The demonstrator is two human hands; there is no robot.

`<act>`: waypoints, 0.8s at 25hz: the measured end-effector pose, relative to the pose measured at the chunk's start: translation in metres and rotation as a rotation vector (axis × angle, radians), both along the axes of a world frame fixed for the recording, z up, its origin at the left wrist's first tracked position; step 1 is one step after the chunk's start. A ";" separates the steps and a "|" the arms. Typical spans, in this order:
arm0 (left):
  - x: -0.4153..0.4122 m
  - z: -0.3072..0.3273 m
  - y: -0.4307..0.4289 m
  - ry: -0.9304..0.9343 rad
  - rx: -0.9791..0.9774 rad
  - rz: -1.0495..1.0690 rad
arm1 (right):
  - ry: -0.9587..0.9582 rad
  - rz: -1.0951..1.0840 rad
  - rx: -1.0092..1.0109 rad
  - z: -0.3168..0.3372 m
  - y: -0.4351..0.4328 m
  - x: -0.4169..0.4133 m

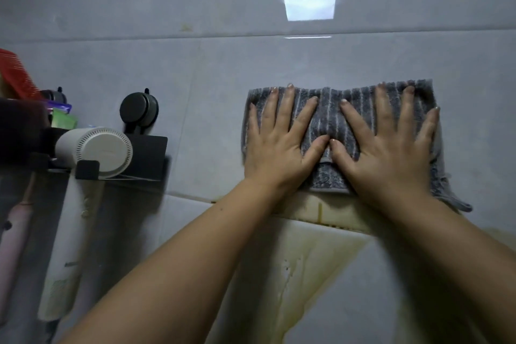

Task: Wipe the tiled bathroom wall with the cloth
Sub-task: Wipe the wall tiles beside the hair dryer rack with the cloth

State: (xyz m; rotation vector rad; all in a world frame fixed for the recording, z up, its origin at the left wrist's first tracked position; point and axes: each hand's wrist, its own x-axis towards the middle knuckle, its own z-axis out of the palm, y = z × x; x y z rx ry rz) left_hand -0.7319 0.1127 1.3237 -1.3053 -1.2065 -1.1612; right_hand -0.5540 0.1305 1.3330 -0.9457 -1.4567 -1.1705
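Both flat, spread-fingered, the left hand (279, 137) and right hand (391, 142) press the striped cloth (332, 117), long axis horizontal, against the tiled wall (195, 64), yellow stain (304, 254) directly below.

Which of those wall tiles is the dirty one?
The glossy grey tile just below the grey striped cloth: a yellow-brown stain runs down it. The tiles above look nearly clean.

Bare skin all along the left forearm (195, 260) and the right forearm (460, 254), down to the lower edge of view. Small dark mole (220, 208) on the left one. Broad left hand (279, 145) and right hand (391, 153); fingers (287, 109) ending in short, rounded, faintly glossy nails (290, 85).
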 end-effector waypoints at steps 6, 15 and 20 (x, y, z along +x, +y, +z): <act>0.016 -0.006 0.004 0.118 0.028 -0.022 | 0.162 0.009 -0.059 -0.023 -0.003 0.021; -0.106 -0.048 -0.012 0.089 0.013 0.028 | 0.063 0.045 -0.039 -0.059 -0.014 -0.096; -0.142 -0.063 -0.017 0.031 -0.008 -0.003 | 0.006 0.038 -0.047 -0.062 -0.015 -0.134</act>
